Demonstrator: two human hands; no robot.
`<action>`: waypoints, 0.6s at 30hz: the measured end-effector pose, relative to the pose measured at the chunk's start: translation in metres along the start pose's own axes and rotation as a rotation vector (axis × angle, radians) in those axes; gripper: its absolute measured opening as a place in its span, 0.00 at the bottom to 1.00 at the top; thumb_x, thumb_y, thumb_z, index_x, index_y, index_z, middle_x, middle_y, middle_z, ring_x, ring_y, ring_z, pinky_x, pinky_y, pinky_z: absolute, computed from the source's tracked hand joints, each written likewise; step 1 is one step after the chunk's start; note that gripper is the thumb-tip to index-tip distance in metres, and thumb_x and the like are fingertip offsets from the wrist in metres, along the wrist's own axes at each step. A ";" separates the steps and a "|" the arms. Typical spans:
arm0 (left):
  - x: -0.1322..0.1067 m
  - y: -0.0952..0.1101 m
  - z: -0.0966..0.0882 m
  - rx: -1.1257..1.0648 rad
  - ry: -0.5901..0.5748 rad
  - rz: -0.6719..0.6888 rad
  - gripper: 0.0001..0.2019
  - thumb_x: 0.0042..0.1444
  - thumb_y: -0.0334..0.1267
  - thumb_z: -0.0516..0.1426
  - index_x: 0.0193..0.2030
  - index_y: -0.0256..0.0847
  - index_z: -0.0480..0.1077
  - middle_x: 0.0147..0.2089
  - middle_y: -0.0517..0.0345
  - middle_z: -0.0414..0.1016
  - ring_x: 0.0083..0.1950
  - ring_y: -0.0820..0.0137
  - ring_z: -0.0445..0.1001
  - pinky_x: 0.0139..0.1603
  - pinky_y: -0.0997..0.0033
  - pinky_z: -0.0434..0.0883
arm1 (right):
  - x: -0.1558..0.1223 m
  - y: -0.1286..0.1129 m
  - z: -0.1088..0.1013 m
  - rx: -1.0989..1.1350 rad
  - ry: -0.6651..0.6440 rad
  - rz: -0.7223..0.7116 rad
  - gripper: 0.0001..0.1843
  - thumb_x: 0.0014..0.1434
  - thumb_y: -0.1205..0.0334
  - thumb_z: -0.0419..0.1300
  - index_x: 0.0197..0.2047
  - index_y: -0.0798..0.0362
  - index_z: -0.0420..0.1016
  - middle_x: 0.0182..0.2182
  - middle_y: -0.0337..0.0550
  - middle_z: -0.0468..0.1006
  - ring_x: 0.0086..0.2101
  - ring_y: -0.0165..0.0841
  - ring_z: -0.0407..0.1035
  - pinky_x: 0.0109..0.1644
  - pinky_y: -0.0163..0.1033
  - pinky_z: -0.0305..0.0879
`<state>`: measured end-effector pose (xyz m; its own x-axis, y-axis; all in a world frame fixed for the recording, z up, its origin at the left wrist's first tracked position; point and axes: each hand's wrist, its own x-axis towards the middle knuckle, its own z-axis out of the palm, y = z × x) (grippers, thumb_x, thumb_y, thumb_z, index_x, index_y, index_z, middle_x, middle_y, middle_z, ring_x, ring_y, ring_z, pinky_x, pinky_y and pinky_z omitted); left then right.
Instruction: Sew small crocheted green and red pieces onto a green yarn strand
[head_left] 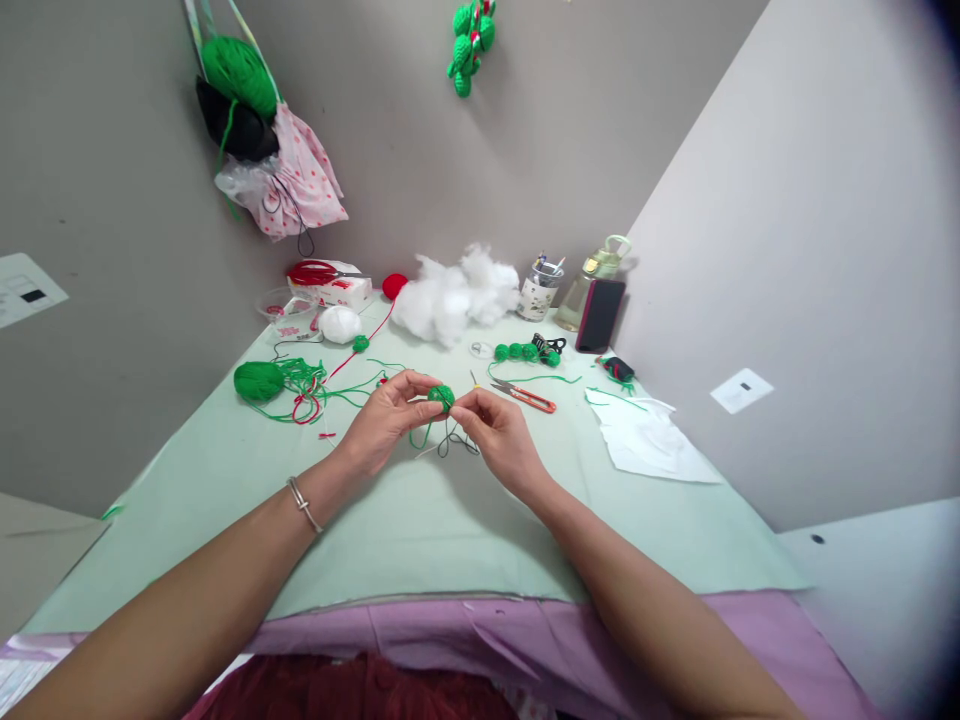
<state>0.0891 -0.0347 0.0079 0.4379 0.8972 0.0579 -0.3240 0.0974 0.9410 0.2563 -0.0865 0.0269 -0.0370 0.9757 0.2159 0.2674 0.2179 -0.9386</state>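
My left hand (386, 418) pinches a small green crocheted ball (442, 397) above the pale green cloth (420, 530). My right hand (495, 428) meets it from the right, fingers pinched at the ball's edge on something thin that I cannot make out. Green yarn tails and a dark loop of thread (450, 440) hang below the two hands. A silver bracelet (304, 503) sits on my left wrist.
Orange thread snips (529, 397) lie just right of my hands. A green yarn ball (258, 380) with tangled red and green strands sits left. White stuffing (457, 293), a row of green crocheted balls (525, 352), a pen cup (538, 292), bottle (592, 285), phone (600, 315) and white paper (649, 440) lie behind.
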 end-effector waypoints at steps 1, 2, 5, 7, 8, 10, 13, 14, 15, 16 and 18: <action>0.000 -0.001 0.000 0.022 0.006 0.013 0.14 0.45 0.37 0.68 0.40 0.42 0.74 0.40 0.59 0.74 0.40 0.70 0.74 0.47 0.65 0.70 | 0.001 0.002 0.000 0.002 0.003 0.012 0.13 0.58 0.53 0.59 0.29 0.53 0.69 0.21 0.33 0.61 0.23 0.27 0.52 0.27 0.35 0.51; 0.000 -0.002 0.001 0.045 0.010 0.027 0.14 0.45 0.37 0.68 0.39 0.42 0.74 0.40 0.59 0.74 0.40 0.70 0.74 0.46 0.66 0.70 | 0.002 0.003 0.000 0.004 0.006 0.023 0.13 0.58 0.54 0.59 0.28 0.53 0.68 0.21 0.33 0.61 0.23 0.26 0.53 0.27 0.34 0.51; 0.000 -0.004 0.001 0.140 0.016 0.078 0.13 0.46 0.38 0.68 0.40 0.42 0.74 0.40 0.58 0.75 0.41 0.69 0.74 0.45 0.67 0.69 | 0.005 0.007 -0.002 0.037 -0.011 0.066 0.11 0.56 0.55 0.60 0.31 0.53 0.66 0.21 0.32 0.64 0.22 0.26 0.58 0.26 0.34 0.55; 0.000 -0.005 0.001 0.229 0.024 0.108 0.13 0.47 0.38 0.67 0.40 0.43 0.74 0.39 0.58 0.75 0.41 0.67 0.74 0.43 0.67 0.69 | 0.006 0.008 -0.003 0.078 -0.029 0.076 0.10 0.56 0.57 0.60 0.34 0.52 0.64 0.22 0.33 0.67 0.23 0.28 0.63 0.28 0.35 0.60; 0.000 -0.006 0.001 0.268 0.026 0.120 0.13 0.47 0.38 0.67 0.40 0.43 0.74 0.39 0.58 0.75 0.40 0.67 0.74 0.42 0.67 0.69 | 0.005 0.008 -0.004 0.088 -0.035 0.067 0.09 0.56 0.57 0.60 0.35 0.51 0.64 0.23 0.34 0.68 0.24 0.29 0.65 0.30 0.35 0.63; 0.000 -0.007 0.002 0.322 0.011 0.150 0.12 0.49 0.39 0.66 0.41 0.43 0.75 0.38 0.58 0.74 0.39 0.67 0.74 0.42 0.66 0.69 | 0.003 0.007 -0.004 0.042 -0.034 0.023 0.08 0.59 0.57 0.58 0.36 0.51 0.63 0.26 0.35 0.70 0.27 0.30 0.68 0.33 0.36 0.65; -0.001 -0.009 0.003 0.378 -0.034 0.218 0.11 0.51 0.39 0.64 0.43 0.43 0.76 0.41 0.56 0.73 0.42 0.66 0.73 0.47 0.65 0.70 | 0.000 0.007 -0.004 -0.215 -0.038 -0.068 0.06 0.63 0.57 0.55 0.38 0.50 0.64 0.29 0.37 0.73 0.28 0.30 0.68 0.35 0.36 0.63; -0.001 -0.010 0.003 0.403 -0.052 0.243 0.11 0.52 0.38 0.64 0.43 0.43 0.76 0.42 0.55 0.73 0.44 0.66 0.73 0.49 0.64 0.69 | -0.001 0.007 -0.004 -0.319 -0.041 -0.094 0.05 0.63 0.58 0.54 0.38 0.50 0.65 0.29 0.37 0.74 0.28 0.30 0.67 0.34 0.36 0.61; -0.001 -0.011 0.003 0.428 -0.069 0.260 0.10 0.52 0.38 0.63 0.43 0.43 0.76 0.42 0.55 0.72 0.46 0.65 0.72 0.50 0.64 0.69 | -0.001 0.008 -0.004 -0.412 -0.039 -0.118 0.04 0.64 0.60 0.53 0.38 0.50 0.66 0.28 0.37 0.74 0.27 0.29 0.66 0.34 0.35 0.60; -0.001 -0.011 0.003 0.452 -0.086 0.267 0.10 0.53 0.37 0.63 0.43 0.43 0.77 0.43 0.55 0.72 0.47 0.65 0.72 0.51 0.64 0.69 | -0.001 0.008 -0.004 -0.481 -0.028 -0.144 0.04 0.63 0.61 0.54 0.37 0.50 0.67 0.27 0.37 0.74 0.27 0.29 0.65 0.34 0.35 0.59; -0.001 -0.011 0.002 0.490 -0.113 0.252 0.11 0.53 0.36 0.62 0.44 0.43 0.76 0.43 0.55 0.71 0.47 0.66 0.72 0.52 0.63 0.68 | 0.001 0.007 -0.006 -0.505 0.013 -0.198 0.05 0.62 0.62 0.56 0.33 0.50 0.70 0.28 0.38 0.74 0.26 0.29 0.65 0.33 0.35 0.58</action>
<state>0.0935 -0.0373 -0.0015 0.4936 0.8123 0.3107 -0.0146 -0.3495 0.9368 0.2637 -0.0843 0.0221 -0.1222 0.9160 0.3820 0.6858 0.3562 -0.6347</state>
